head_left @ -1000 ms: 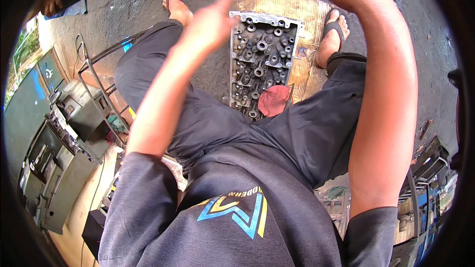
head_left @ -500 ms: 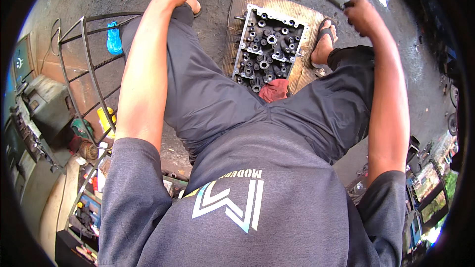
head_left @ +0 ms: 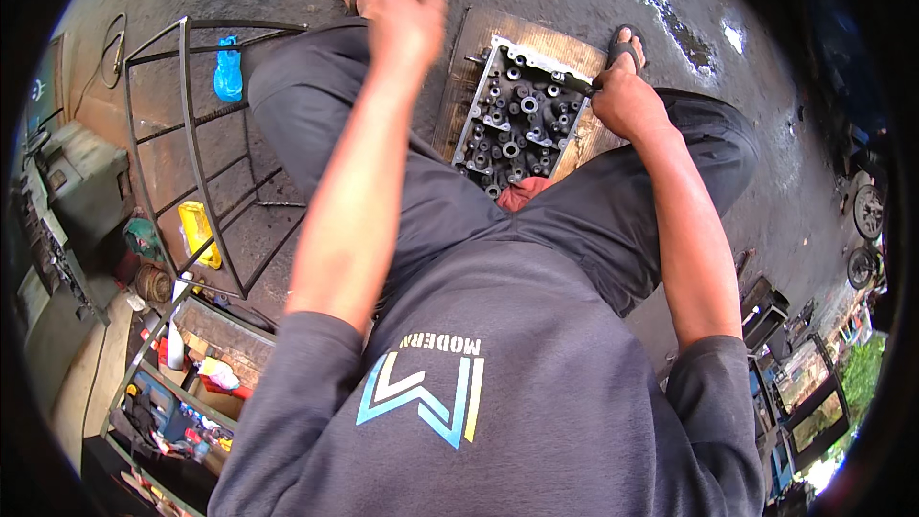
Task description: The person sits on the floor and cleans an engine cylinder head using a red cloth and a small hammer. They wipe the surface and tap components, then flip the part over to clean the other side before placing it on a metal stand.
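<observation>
A cylinder head (head_left: 520,123) with pale edges and several dark bores and springs lies between my legs. My right hand (head_left: 629,107) is closed around a dark, narrow, bar-like tool (head_left: 574,83), whose end reaches over the cylinder head's far right corner. Its exact kind does not show. To the left of the cylinder head and apart from it, my left hand (head_left: 410,27) is raised with its fingers drawn together. Motion smears it slightly, and whatever may be in the fingers is hidden. A red cloth (head_left: 523,193) sits at the cylinder head's near edge.
Cardboard (head_left: 461,59) lies under the cylinder head. At the left stands a metal frame (head_left: 189,124) with a blue plastic bag (head_left: 228,77) and a yellow package (head_left: 198,233). My sandalled feet flank the cardboard. Wheels (head_left: 868,211) are at the far right.
My right hand has moved left and nearer with the dark tool, from beyond my right foot to the cylinder head's corner. My left hand has shifted right and slightly nearer.
</observation>
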{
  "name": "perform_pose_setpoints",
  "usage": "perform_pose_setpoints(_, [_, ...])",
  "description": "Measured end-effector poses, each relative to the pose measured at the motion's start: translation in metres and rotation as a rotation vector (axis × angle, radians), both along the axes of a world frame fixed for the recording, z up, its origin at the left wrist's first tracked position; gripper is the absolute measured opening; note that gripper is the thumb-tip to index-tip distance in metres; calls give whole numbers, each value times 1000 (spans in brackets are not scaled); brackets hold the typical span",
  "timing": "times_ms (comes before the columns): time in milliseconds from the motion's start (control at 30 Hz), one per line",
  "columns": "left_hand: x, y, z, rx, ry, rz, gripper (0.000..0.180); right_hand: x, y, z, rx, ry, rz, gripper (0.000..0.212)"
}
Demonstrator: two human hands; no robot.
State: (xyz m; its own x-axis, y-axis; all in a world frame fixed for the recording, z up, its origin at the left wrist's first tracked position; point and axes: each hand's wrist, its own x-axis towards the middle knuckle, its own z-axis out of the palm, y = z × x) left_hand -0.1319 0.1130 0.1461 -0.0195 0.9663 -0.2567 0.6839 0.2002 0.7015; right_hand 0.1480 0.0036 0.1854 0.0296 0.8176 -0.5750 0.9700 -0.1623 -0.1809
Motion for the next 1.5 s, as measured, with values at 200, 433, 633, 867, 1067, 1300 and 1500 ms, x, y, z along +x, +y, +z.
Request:
perform_pose_setpoints(200, [86,-104,-102,-1018,-307,242,30,8,9,-14,-114,26,-112,34])
perform_pose_setpoints(433, [89,-120,-175,-1029,-16,211,33,11,11,-31,-103,93,-274,28])
perform_pose_setpoints(633, [103,-109,-177,-710,375,-284,31,18,20,-22,-123,130,-356,29])
perform_pose_setpoints(867, [105,-111,-170,-680,243,-209,28,23,20,-18,-159,213,-442,34])
perform_pose_setpoints(1067, [103,-110,-175,-592,178,-236,20,23,19,-20,-181,206,-435,32])
perform_pose_setpoints(1300, [108,-100,-177,-584,331,-449,18,21,16,-25,-242,220,-427,32])
perform_pose_setpoints(1500, [107,-100,-187,-555,333,-416,23,15,15,-31,-239,197,-384,34])
